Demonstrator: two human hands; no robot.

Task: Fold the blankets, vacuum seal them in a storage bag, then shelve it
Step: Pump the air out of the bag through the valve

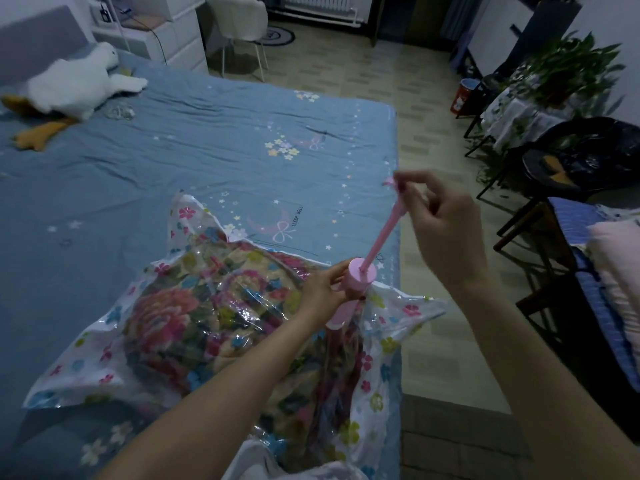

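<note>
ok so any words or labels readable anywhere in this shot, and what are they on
"SLEEP WELL": printed beside the pink moon and bow on the blue bedsheet.
Red bin on the floor: carries a white picture, too small to make out any text.
Storage bag and pink hand pump: no lettering visible.

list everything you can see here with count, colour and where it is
storage bag: 1, clear with flower print, on the bed's near end
blanket: at least 1, pink floral, inside the bag
hand pump: 1, pink, standing on the bag, rod pulled up
bed: 1, blue sheet with stars and bows, left and centre
plush goose: 1, white with orange feet, far left on the bed
chair: 1, white, beyond the bed
drawers: 1, white, beside the chair
bin: 1, red, on the floor at right
plants: several, green, far right
left hand: 1, grips the pump body
right hand: 1, grips the pump handle
</note>
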